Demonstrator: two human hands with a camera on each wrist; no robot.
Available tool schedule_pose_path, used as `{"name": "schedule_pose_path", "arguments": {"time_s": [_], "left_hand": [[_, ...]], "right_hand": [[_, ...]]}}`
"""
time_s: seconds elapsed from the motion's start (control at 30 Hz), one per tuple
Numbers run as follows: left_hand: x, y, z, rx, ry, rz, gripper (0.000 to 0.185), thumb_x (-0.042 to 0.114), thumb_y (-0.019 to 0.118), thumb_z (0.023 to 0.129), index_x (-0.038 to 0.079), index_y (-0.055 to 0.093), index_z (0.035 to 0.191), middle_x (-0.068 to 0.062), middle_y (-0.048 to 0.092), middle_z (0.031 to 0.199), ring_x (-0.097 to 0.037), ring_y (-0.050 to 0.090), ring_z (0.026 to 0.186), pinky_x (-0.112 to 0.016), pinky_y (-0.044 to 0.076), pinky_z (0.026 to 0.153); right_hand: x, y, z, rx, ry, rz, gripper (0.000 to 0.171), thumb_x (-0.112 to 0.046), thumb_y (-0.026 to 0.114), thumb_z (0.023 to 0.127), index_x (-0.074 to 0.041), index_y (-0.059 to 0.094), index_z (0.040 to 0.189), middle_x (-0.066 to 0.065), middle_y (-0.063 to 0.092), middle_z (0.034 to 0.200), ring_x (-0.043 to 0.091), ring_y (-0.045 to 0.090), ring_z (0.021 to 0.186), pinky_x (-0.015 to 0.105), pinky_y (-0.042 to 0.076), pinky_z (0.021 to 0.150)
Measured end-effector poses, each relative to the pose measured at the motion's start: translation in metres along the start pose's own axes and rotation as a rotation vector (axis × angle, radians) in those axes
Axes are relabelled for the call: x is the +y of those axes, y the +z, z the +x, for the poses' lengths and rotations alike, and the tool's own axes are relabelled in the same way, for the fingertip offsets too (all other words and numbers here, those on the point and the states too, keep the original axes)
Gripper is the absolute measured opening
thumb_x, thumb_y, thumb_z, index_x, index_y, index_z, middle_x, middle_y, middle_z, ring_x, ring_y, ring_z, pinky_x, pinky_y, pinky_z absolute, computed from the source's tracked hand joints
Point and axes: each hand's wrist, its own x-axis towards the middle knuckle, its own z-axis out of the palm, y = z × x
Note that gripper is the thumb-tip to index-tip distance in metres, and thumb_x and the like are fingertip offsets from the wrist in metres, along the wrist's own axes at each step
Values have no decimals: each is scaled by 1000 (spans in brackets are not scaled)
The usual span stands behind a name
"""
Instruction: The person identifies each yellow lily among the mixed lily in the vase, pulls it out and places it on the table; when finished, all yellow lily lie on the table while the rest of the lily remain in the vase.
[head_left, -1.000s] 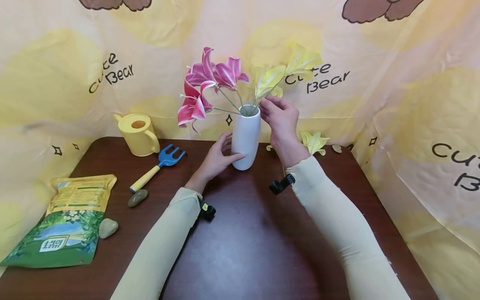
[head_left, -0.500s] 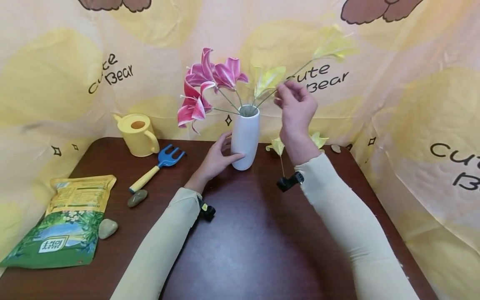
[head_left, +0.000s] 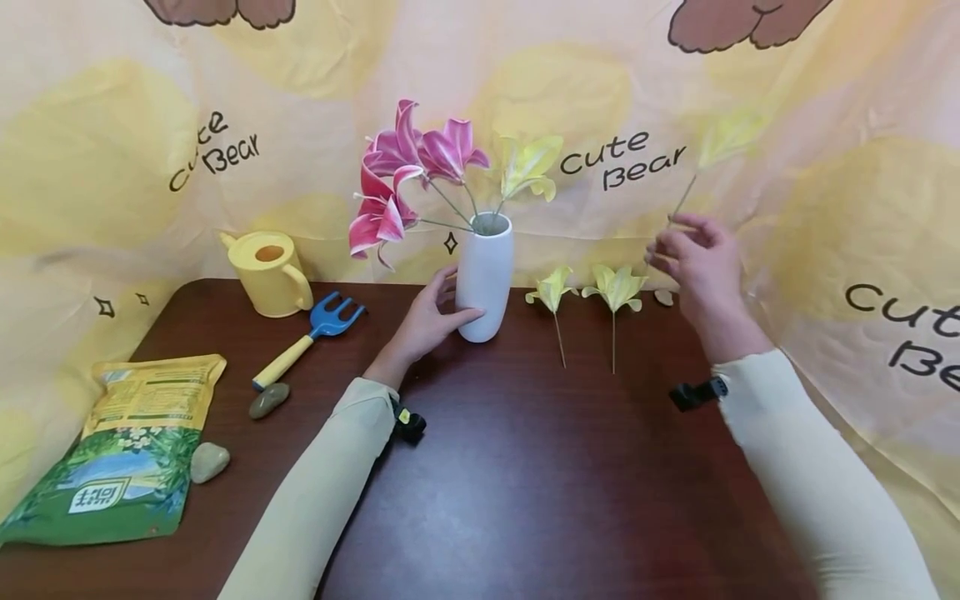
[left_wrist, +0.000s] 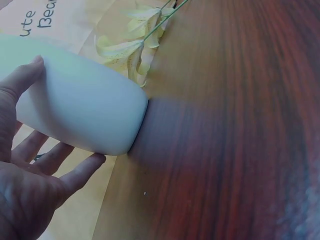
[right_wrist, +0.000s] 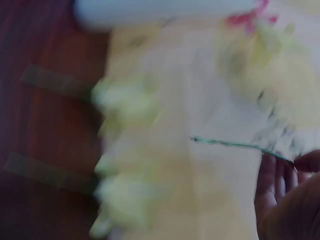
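Dark brown wooden table (head_left: 525,500) across the lower frame, cream cloth backdrop printed "Cute Bear" (head_left: 622,158) behind. Green and yellow printed pouch (head_left: 123,454) lying lower left, pale yellow plastic watering can (head_left: 266,271) standing left of centre at the table's back edge, blue fork-shaped garden tool with yellow handle (head_left: 309,340) beside it, two smooth pebbles (head_left: 267,400) nearby.

Tall white ceramic vase (head_left: 484,277) upright at centre, holding pink artificial lilies (head_left: 408,179) and one yellow bloom. Probably fairly heavy, smooth and breakable; best taken round the lower body. Left hand (head_left: 431,321) cupped against that lower body, thumb on one side and fingers on the other, seen clearly in the left wrist view (left_wrist: 30,165); forearm resting low along the table.

Two loose yellow artificial lilies (head_left: 585,292) lying on the table right of the vase, stems pointing toward the viewer.

Thin-stemmed yellow artificial lily (head_left: 723,137) in the air, upper right of the frame, well apart from the vase. Likely very light, wiry stem somewhat stiff, petals soft; best pinched on the bare stem, not the bloom. Right hand (head_left: 697,258) raised above the table, wrist cocked, fingertips pinching the green stem low down; right wrist view blurred, stem (right_wrist: 230,144) just readable.
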Motion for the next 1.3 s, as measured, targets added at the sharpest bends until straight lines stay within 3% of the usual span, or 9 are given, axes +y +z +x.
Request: {"name": "schedule_pose_path", "arguments": {"time_s": [0.27,0.47,0.67,0.97,1.3], "left_hand": [[-2,-1,-1,5,11,3,82,25,92,96,27,49,166,-15,58,166,-40,57,153,-66,49,125],[-2,-2,-2,6,13,7,82,24,92,97,27,48,166,-15,58,166,-40,58,153,-65,49,125],[-1,0,-1,6,6,-9,84,22,92,96,25,48,167,-15,57,166,-41,58,152,-65,50,124],[1,1,1,5,-3,12,84,25,92,96,26,47,168,-14,57,166,-39,58,152,-63,50,125],[-2,0,2,2,1,16,84,26,92,96,26,47,167,-14,58,166,-40,57,152,-64,50,125]], "right_hand": [[46,-95,5,-199,173,-382,22,5,61,110,-13,63,123,-7,77,87,10,80,76,29,70,77],[69,-128,9,-294,317,-598,22,2,54,112,-8,56,132,-11,76,86,8,78,80,31,71,80],[88,-127,9,-345,414,-646,28,2,58,110,0,59,138,-6,80,86,11,79,80,35,71,78],[113,-104,7,-431,380,-742,51,-8,58,114,10,45,160,-3,79,100,12,79,87,36,71,83],[120,-97,2,-352,353,-746,52,-7,60,112,11,47,159,-6,79,92,10,77,81,32,70,77]]}}
